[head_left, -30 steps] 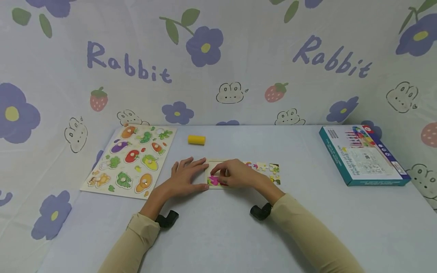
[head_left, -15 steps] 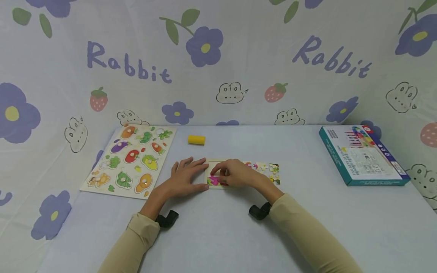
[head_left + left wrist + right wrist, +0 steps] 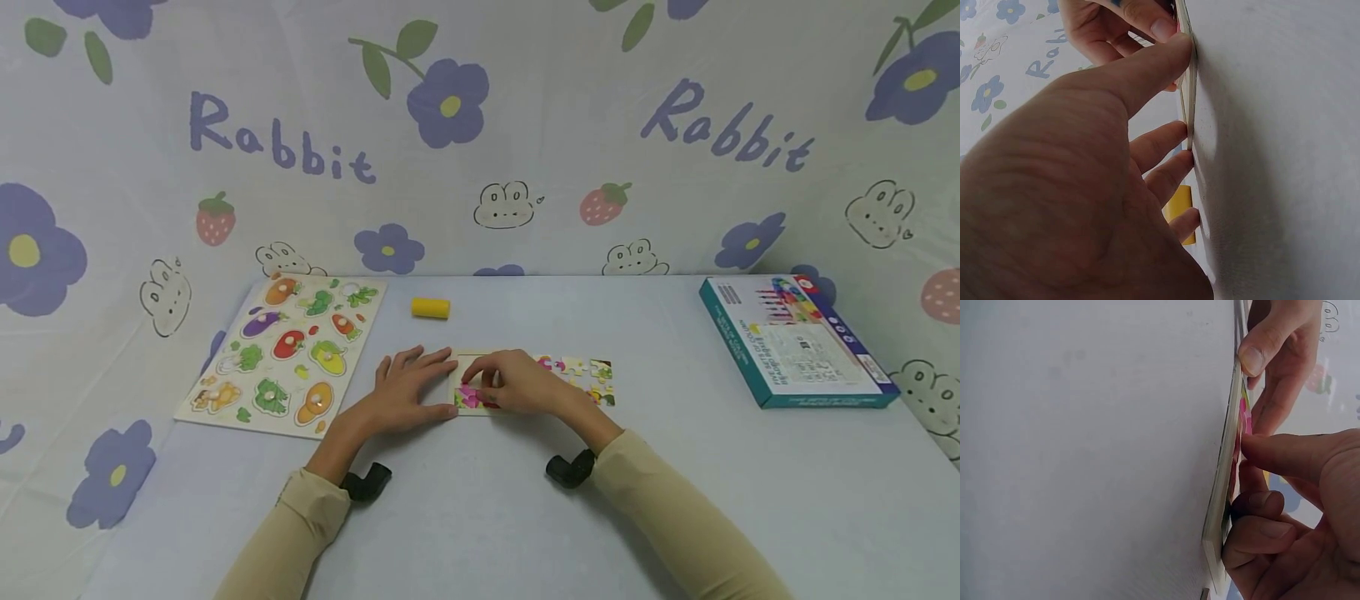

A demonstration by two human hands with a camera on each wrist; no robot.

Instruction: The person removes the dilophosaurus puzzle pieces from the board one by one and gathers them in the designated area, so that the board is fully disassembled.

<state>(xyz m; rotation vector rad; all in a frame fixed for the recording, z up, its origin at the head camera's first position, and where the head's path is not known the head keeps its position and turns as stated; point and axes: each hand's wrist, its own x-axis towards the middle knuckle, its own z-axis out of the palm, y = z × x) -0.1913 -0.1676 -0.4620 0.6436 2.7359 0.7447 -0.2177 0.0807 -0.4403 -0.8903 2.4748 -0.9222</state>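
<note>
A small jigsaw puzzle tray (image 3: pixel 456 367) with a pale wooden border lies flat at the middle of the table. My left hand (image 3: pixel 405 390) rests at its left end, fingers spread, with the thumb touching the near corner in the left wrist view. Over the tray, my right hand (image 3: pixel 521 382) has curled fingers and pinches a pink puzzle piece (image 3: pixel 470 397) in the lower left part. The thumb touches pink artwork (image 3: pixel 1244 415) on the tray in the right wrist view. The right hand hides much of the tray. Several loose puzzle pieces (image 3: pixel 576 367) lie to its right.
A vegetable peg puzzle board (image 3: pixel 300 350) lies to the left. Behind the hands is a yellow cylinder (image 3: pixel 431 308). A teal-sided box (image 3: pixel 798 342) lies at the right. A printed cloth (image 3: pixel 562 108) hangs behind the table (image 3: pixel 480 517).
Both hands keep almost the same place and pose. The right wrist has shifted very slightly to the left; the pink piece barely moves under the fingers.
</note>
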